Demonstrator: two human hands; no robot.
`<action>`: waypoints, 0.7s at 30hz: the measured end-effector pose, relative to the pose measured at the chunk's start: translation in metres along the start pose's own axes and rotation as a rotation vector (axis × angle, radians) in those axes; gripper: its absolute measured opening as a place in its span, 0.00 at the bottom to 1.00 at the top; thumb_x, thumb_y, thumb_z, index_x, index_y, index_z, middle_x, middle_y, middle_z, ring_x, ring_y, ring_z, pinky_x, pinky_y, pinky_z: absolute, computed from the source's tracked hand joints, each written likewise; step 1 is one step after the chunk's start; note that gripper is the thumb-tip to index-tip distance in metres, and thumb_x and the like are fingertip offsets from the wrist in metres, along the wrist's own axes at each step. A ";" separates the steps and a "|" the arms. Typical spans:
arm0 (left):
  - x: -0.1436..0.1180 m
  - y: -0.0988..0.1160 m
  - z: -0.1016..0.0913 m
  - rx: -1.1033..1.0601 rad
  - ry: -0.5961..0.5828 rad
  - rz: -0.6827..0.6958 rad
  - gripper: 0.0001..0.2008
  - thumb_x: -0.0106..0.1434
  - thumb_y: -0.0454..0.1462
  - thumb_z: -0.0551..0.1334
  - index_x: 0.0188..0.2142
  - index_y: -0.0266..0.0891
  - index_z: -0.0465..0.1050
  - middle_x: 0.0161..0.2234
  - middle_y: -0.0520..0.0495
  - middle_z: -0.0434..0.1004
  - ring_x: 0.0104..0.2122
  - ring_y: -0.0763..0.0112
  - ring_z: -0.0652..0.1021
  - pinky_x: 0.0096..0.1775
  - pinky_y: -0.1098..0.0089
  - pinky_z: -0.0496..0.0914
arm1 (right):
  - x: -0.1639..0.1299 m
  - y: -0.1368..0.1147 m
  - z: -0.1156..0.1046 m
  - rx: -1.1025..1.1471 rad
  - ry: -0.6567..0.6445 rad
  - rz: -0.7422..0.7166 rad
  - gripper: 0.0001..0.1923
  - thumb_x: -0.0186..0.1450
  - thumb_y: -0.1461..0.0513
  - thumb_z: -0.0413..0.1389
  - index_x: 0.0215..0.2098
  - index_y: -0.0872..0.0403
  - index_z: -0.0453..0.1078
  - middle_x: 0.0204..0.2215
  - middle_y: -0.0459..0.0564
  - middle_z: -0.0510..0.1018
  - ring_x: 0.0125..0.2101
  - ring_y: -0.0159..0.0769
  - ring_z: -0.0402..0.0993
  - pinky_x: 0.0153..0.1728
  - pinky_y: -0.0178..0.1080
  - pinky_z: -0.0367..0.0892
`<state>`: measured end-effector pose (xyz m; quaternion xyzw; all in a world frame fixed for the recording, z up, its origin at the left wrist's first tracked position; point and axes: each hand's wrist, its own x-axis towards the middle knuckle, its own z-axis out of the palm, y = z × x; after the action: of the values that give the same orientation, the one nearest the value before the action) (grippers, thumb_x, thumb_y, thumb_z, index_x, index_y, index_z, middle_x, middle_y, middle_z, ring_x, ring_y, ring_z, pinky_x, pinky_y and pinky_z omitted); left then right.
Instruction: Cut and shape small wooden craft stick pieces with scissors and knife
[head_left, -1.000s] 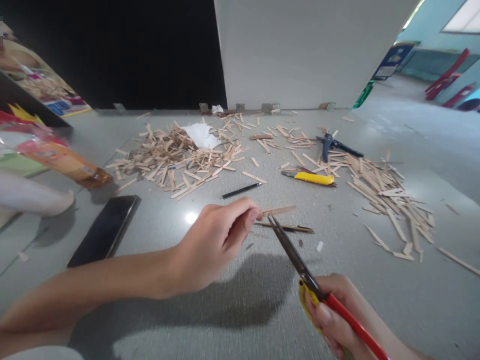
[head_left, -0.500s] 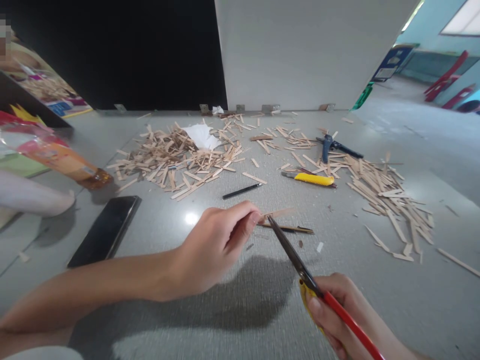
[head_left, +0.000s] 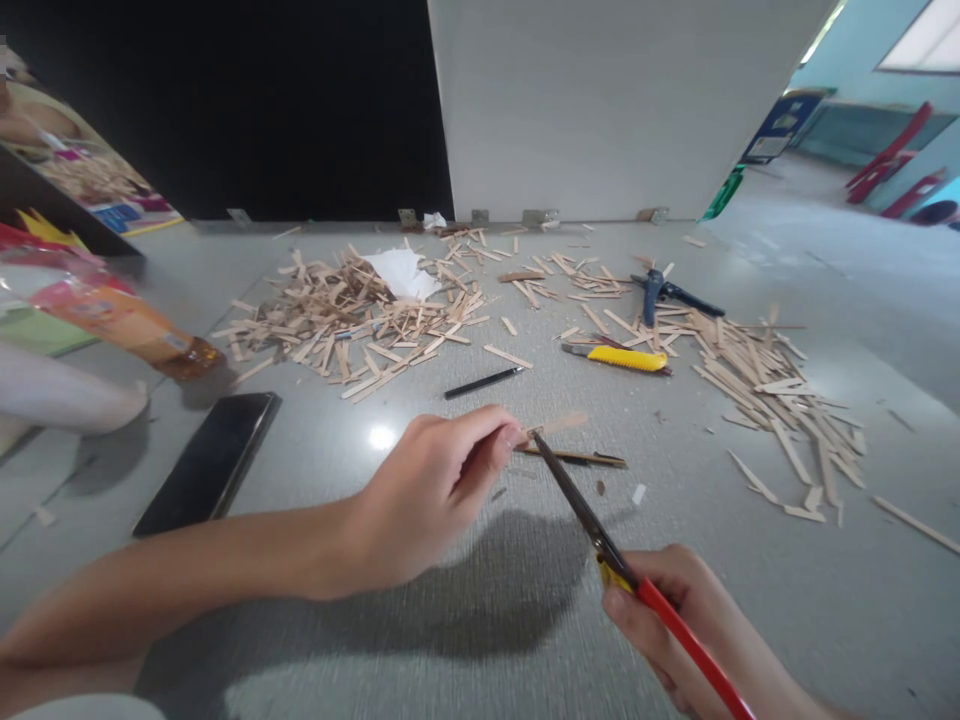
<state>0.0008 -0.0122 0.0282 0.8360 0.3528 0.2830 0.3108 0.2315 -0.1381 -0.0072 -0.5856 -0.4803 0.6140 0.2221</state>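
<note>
Scissors (head_left: pixel 592 530) lay in our right hand (head_left: pixel 679 625), fingers curled tight around the red and yellow handles, blades nearly closed and their tips meeting the near end of a short wooden stick (head_left: pixel 555 424). Our left hand (head_left: pixel 435 490) pinched that stick between thumb and fingertips, holding it just above the grey floor (head_left: pixel 465 620). Beneath it lay a darker stick (head_left: pixel 577 457). We had bare floor around both wrists; farther off sat a black pen (head_left: pixel 482 381), a yellow utility knife (head_left: pixel 619 357), a phone (head_left: pixel 210 462) to the left, and stick piles (head_left: pixel 345 315) toward the wall (head_left: pixel 600 110).
</note>
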 end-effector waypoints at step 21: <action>-0.007 -0.011 0.009 0.431 0.147 0.309 0.21 0.81 0.34 0.51 0.36 0.35 0.79 0.17 0.61 0.62 0.16 0.76 0.57 0.22 0.70 0.54 | 0.019 0.035 0.006 -0.244 0.203 -0.240 0.30 0.72 0.44 0.54 0.21 0.47 0.47 0.19 0.36 0.44 0.20 0.28 0.39 0.19 0.36 0.44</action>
<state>-0.0016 -0.0141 0.0125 0.9039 0.2947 0.3056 0.0524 0.2317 -0.1402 -0.0476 -0.6055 -0.5928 0.4582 0.2684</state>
